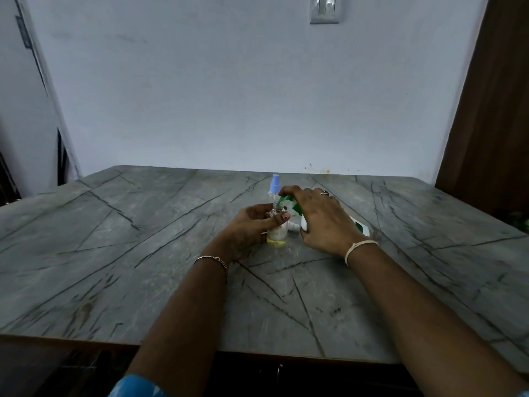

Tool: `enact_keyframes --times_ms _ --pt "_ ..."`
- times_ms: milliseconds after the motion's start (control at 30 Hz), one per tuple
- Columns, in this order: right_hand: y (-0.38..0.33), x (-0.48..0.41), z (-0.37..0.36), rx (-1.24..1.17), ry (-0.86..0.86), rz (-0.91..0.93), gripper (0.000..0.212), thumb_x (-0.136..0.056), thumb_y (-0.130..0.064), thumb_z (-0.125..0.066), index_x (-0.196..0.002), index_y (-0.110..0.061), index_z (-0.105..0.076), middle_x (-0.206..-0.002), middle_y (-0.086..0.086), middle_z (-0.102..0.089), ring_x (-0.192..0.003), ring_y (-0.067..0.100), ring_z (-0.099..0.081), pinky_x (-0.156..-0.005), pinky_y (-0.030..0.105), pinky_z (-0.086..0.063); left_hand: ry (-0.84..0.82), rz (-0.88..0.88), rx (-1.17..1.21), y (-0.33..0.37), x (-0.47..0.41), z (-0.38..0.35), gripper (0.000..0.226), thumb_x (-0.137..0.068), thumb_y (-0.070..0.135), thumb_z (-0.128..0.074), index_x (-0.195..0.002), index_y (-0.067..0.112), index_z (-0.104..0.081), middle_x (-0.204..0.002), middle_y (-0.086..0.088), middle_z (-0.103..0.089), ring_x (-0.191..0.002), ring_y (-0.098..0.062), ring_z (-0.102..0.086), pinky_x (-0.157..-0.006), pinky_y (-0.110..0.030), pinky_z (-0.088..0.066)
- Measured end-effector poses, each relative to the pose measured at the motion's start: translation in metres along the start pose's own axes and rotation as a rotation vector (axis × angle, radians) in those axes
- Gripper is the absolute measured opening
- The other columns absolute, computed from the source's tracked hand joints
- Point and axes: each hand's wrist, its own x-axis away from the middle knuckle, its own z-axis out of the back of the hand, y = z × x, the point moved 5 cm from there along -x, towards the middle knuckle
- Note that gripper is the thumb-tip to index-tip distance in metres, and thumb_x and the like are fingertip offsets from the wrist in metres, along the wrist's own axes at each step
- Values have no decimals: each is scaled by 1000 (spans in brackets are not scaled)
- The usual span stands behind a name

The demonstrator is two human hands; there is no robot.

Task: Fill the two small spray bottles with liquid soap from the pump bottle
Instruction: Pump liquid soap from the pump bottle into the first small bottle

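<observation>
Nearest to us, our two bare forearms reach forward over the table, a flat grey top with a marble-like pattern of thin dark veins and a brown edge on the near side. On the left wrist we see a thin metal bracelet, on the right wrist a pale thread band.

Our left hand is closed around a small clear spray bottle, a narrow plastic cylinder standing upright on the table near its middle, its open neck pointing up. At its bottom we see a thin layer of yellowish liquid; the rest looks clear. Just beside its base lies a small white part; we cannot tell what it is.

Our right hand grips the pump bottle, white with green label, tilted so that its long axis runs from lower right up to the left. The fingers lie over the green pump head, whose spout points to the mouth of the small bottle.

Just behind stands the second spray bottle, also clear and upright, with a light blue sprayer top. Beyond the table is a plain pale wall with a switch plate
</observation>
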Motion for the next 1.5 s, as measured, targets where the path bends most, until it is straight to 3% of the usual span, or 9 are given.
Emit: enact_keyframes --times_ms 133,267,367,567,933,1100,1333,1500 --pt "-1 -2 -1 35 19 0 76 -75 -24 -68 -138 -34 -26 -104 2 -54 -100 25 -50 -85 44 -44 5 8 -13 -2 -2 1 32 -82 13 -72 -113 11 -65 -106 -7 -72 -90 -13 -70 -79 -29 -58" --pt "2 2 1 81 32 31 74 -82 -30 -58 -146 -35 -21 -101 3 -54 -97 25 -49 -83 41 -45 5 9 -2 -2 -2 1 28 -82 13 -71 -110 12 -66 -104 -7 -71 -86 -11 -70 -73 -25 -58" --pt "2 3 2 63 34 24 76 -81 -28 -61 -145 -35 -23 -99 2 -54 -96 25 -50 -83 41 -45 -5 4 -5 -1 -3 1 26 -83 12 -70 -109 12 -66 -102 -5 -72 -84 -10 -70 -71 -24 -58" --pt "-1 0 0 23 47 -4 74 -73 -23 -69 -135 -33 -30 -101 2 -57 -98 25 -52 -84 44 -47 -7 10 -10 -4 -5 1 25 -84 12 -70 -108 13 -66 -103 -6 -72 -89 -13 -69 -78 -29 -59" --pt "-1 3 1 68 56 0 73 -79 -27 -66 -142 -34 -30 -94 3 -54 -95 27 -51 -81 43 -46 12 24 -43 -9 -11 4 42 -80 20 -75 -119 9 -64 -115 -11 -69 -100 -21 -67 -91 -39 -54" --pt "-3 -2 -2 70 79 -10 69 -73 -26 -72 -132 -29 -35 -102 3 -57 -99 28 -52 -80 43 -47 -4 15 -24 -7 -9 2 37 -84 15 -70 -119 7 -63 -112 -10 -69 -92 -16 -67 -76 -27 -58" --pt "0 3 -1 171 85 30 77 -79 -30 -69 -144 -31 -29 -96 6 -54 -95 29 -52 -77 41 -45 11 29 -24 -9 -9 4 43 -81 18 -73 -122 7 -62 -109 -7 -70 -91 -14 -68 -71 -23 -56" --pt "-2 1 -1 163 88 21 73 -77 -32 -70 -140 -31 -32 -97 5 -55 -97 28 -52 -79 42 -46 4 27 -19 -9 -8 3 37 -83 16 -71 -119 9 -64 -104 -5 -71 -88 -13 -68 -68 -22 -55"
